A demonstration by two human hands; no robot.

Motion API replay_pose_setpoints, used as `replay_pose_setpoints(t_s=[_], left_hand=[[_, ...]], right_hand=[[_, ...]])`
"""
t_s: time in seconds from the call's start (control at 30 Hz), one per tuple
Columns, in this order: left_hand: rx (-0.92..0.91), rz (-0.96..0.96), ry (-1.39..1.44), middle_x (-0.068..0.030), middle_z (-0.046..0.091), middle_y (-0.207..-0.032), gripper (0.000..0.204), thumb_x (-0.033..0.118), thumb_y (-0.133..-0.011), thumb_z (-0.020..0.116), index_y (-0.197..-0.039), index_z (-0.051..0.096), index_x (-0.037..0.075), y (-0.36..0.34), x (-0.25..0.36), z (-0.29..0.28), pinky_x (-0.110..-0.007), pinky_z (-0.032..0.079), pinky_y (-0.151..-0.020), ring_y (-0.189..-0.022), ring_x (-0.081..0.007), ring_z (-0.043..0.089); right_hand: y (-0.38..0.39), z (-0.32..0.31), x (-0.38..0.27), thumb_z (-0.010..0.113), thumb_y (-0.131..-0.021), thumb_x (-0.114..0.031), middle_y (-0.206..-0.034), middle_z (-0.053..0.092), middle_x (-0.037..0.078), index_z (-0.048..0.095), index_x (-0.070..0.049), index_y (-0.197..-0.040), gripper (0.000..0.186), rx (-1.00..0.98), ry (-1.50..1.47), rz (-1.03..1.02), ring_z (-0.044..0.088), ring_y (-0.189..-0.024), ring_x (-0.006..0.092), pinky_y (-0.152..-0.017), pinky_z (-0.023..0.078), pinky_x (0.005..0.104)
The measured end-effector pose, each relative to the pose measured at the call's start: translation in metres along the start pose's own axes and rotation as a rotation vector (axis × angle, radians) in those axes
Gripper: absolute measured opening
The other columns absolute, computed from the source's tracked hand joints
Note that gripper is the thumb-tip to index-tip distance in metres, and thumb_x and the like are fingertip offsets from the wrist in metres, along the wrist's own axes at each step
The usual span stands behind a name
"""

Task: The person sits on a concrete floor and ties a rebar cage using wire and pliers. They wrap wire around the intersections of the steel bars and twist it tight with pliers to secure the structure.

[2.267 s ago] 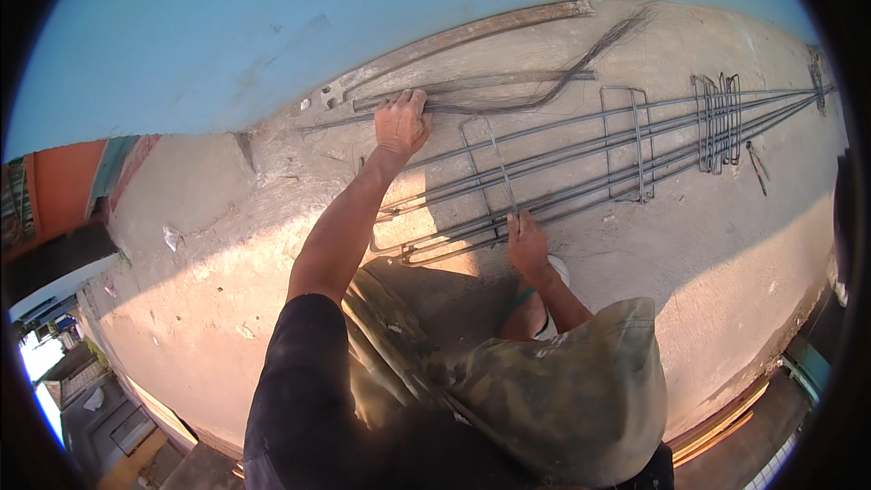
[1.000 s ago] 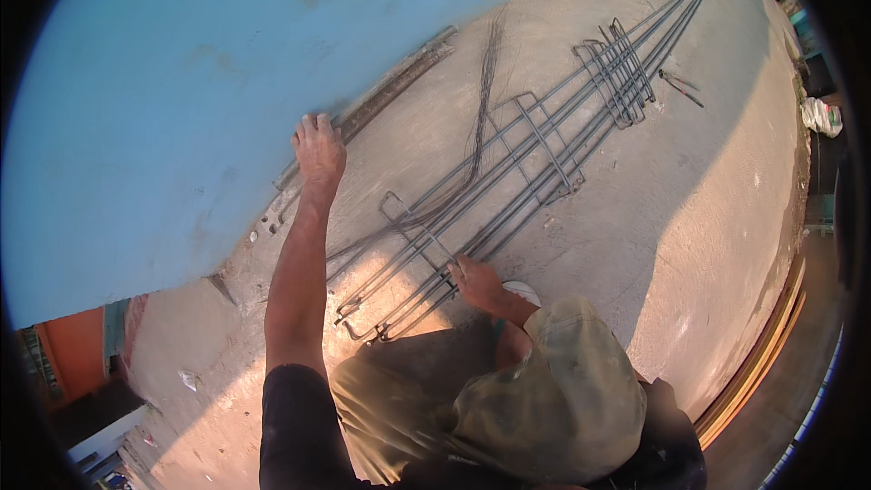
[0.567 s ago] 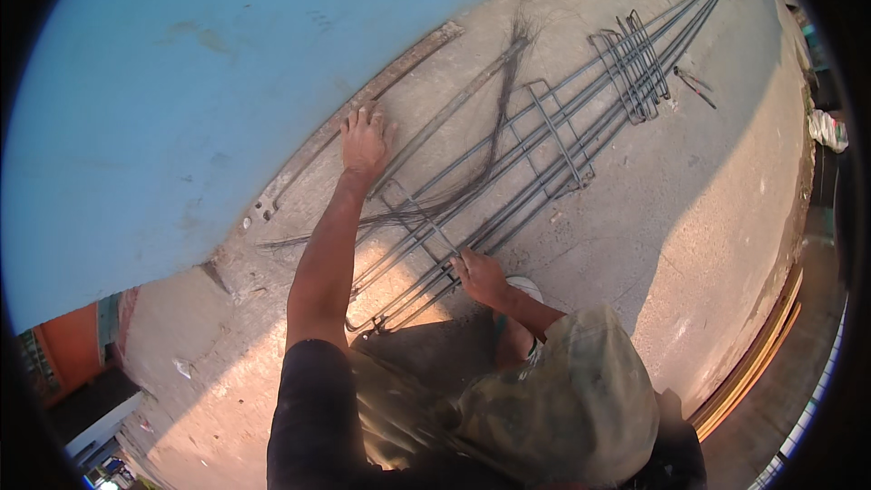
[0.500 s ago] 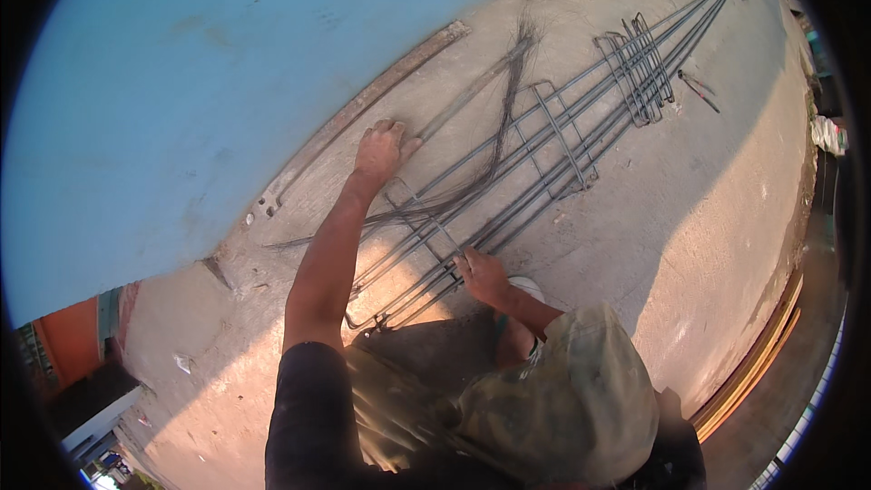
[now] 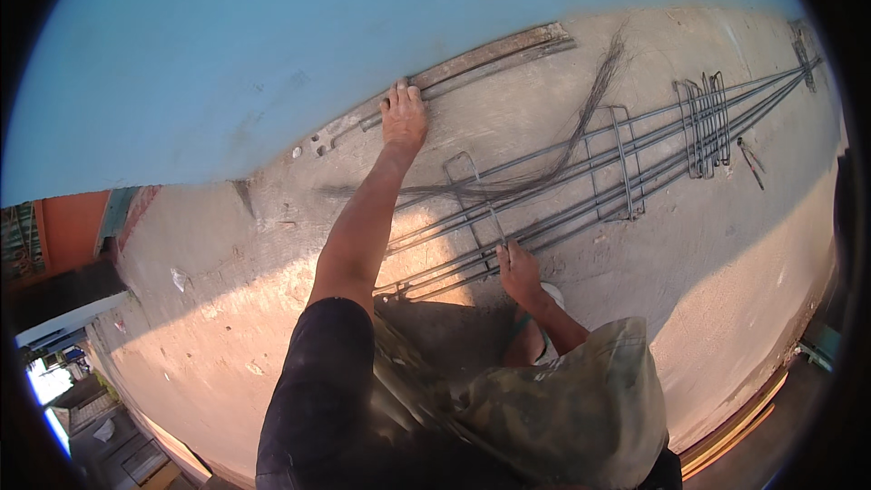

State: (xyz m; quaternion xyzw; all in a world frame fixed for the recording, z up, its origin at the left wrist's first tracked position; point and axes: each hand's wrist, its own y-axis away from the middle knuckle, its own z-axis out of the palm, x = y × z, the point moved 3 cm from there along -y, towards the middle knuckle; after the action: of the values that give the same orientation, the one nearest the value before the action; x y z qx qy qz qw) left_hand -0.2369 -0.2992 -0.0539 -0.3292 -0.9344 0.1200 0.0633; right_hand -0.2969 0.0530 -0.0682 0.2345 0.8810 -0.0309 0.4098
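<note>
My left hand point(image 5: 403, 118) reaches to the foot of the blue wall, its fingers closed over a long, narrow grey-brown bar point(image 5: 499, 65). The bar lies alongside a wider rusty-brown strip point(image 5: 472, 57) at the wall. Close to my body, my right hand point(image 5: 519, 274) is closed on the near side of a bent-wire stirrup point(image 5: 494, 220). This rectangular stirrup surrounds long steel rebars point(image 5: 553, 183) running toward the far right. A bundle of thin dark tie wire point(image 5: 581, 132) lies across the rebars.
Another stirrup point(image 5: 626, 163) stands farther along the bars, and several more sit in a cluster point(image 5: 703, 127). Pincers point(image 5: 751, 163) with dark handles lie on the concrete floor point(image 5: 626, 290). The blue wall point(image 5: 272, 63) bounds the far left side.
My left hand has moved the narrow bar away from the rebars, up against the strip by the wall. My right hand stays on the stirrup. The view has turned.
</note>
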Motion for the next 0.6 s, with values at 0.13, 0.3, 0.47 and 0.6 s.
replay_pose_setpoints(t_s=[0.13, 0.3, 0.47, 0.6], left_hand=[[-0.075, 0.129, -0.020, -0.0221, 0.045, -0.130, 0.039, 0.023, -0.090, 0.061, -0.117, 0.046, -0.001, -0.009, -0.008, 0.004, -0.045, 0.040, -0.100, -0.119, -0.0368, 0.045], [-0.291, 0.154, -0.079, -0.0204, 0.047, -0.129, 0.045, 0.023, -0.086, 0.063, -0.122, 0.047, 0.000, -0.011, -0.009, -0.008, -0.044, 0.041, -0.099, -0.120, -0.0348, 0.045], [-0.240, 0.208, -0.095, -0.0179, 0.050, -0.122, 0.043, 0.018, -0.085, 0.060, -0.124, 0.050, 0.003, 0.008, 0.001, -0.011, -0.044, 0.046, -0.093, -0.117, -0.0317, 0.047], [-0.182, 0.359, -0.142, -0.0166, 0.051, -0.119, 0.036, 0.013, -0.084, 0.058, -0.118, 0.053, 0.002, 0.027, 0.002, -0.011, -0.043, 0.049, -0.089, -0.117, -0.0302, 0.048]], right_hand=[[-0.002, -0.005, -0.004, 0.052, -0.097, -0.025, -0.073, 0.060, 0.027, 0.054, 0.001, -0.087, 0.028, 0.002, -0.027, 0.042, 0.057, -0.070, 0.0490, -0.060, 0.044, 0.0546], [-0.001, -0.003, -0.003, 0.052, -0.097, -0.024, -0.072, 0.059, 0.027, 0.056, 0.001, -0.089, 0.027, 0.037, -0.015, -0.008, 0.057, -0.070, 0.0485, -0.060, 0.043, 0.0548], [0.000, 0.004, 0.006, 0.052, -0.097, -0.025, -0.072, 0.060, 0.026, 0.057, 0.001, -0.091, 0.028, 0.008, 0.030, -0.002, 0.058, -0.069, 0.0476, -0.060, 0.045, 0.0537], [0.004, 0.005, 0.003, 0.052, -0.097, -0.025, -0.071, 0.060, 0.026, 0.058, 0.002, -0.091, 0.028, 0.111, 0.043, -0.035, 0.059, -0.068, 0.0462, -0.060, 0.046, 0.0524]])
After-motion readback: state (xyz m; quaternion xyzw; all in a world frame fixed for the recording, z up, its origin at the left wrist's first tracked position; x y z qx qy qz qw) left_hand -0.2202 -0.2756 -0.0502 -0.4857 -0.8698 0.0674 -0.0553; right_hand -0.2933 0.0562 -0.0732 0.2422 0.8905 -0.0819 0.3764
